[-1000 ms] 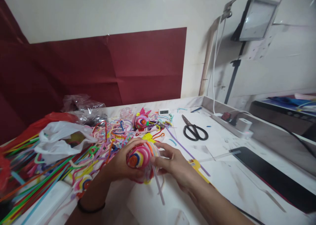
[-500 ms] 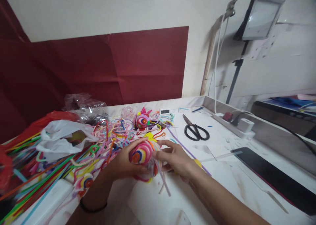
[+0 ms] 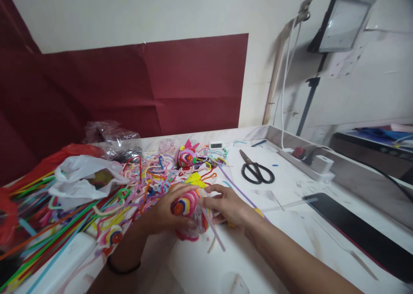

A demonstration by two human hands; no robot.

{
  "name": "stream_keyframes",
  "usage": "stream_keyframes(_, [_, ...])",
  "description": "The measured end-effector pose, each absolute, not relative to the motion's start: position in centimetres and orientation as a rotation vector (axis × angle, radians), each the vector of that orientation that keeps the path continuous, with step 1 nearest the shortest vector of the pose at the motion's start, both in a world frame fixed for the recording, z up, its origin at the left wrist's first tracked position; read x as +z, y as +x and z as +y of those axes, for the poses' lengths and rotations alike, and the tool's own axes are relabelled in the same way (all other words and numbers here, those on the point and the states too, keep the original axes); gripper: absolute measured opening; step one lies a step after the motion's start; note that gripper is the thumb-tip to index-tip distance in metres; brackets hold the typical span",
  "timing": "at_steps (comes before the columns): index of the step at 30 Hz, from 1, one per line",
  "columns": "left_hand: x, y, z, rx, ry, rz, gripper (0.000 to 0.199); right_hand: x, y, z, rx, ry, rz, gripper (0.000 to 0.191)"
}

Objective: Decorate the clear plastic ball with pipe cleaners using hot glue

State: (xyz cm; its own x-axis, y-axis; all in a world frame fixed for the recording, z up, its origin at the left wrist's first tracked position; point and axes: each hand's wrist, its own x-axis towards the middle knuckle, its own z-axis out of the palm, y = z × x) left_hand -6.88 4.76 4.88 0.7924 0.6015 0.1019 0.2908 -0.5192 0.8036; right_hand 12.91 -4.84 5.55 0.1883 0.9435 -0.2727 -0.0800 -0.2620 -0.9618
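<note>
Two bare hands share one round pipe-cleaner ball [image 3: 192, 201] just over the near part of the desk [image 3: 300, 223]. The left hand [image 3: 158, 214] has its grip curved round one side, thumb below and fingers above, partly closed on the ball. The right hand [image 3: 230, 205] has a narrower grip, thumb and fingers bent in at the opposite edge, where a pale lilac strand [image 3: 217, 234] sticks out downwards; whether the tips pinch the strand or only the ball, I cannot tell.

Squeezing too hard with the left hand could crumple the clear, plastic-looking part between the coloured coils, or push the coils out of line. If the right fingertips slipped, the strand's free end could spring away or pull its neighbours loose, especially if any glue there is weak. Lowering the ball leftwards might snag it on the tangled pipe cleaners [image 3: 150, 171] or the yellow piece [image 3: 196, 180] just behind. The black-handled scissors [image 3: 258, 173] lie well apart, so an accidental nick seems unlikely.
</note>
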Motion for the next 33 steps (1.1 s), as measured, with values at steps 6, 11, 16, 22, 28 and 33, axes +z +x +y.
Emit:
stream_keyframes(6, [4.7,-6.7,5.0,0.455,2.196,0.537,0.082,5.0,12.9,-5.1,1.305,-1.377,-0.899,0.060])
stream_keyframes(11, [4.7,-6.7,4.9,0.439,2.231,0.540,0.081,4.4,13.0,-5.1,1.320,-1.340,-0.895,0.061])
stream_keyframes(16, [4.6,-6.7,5.1,0.446,2.246,0.478,0.075,4.4,13.0,-5.1,1.320,-1.360,-0.894,0.064])
stream_keyframes(22, [4.8,-6.4,4.9,0.462,2.253,0.514,0.077,4.4,13.1,-5.4,1.325,-1.375,-0.899,0.060])
stream_keyframes(28, [4.7,-6.4,5.0,0.479,2.248,0.486,0.075,4.4,13.4,-5.5,1.341,-1.393,-0.925,0.054])
stream_keyframes(33, [4.6,-6.4,5.1,0.475,2.228,0.489,0.075,4.5,13.4,-5.6,1.249,-1.454,-1.004,0.047])
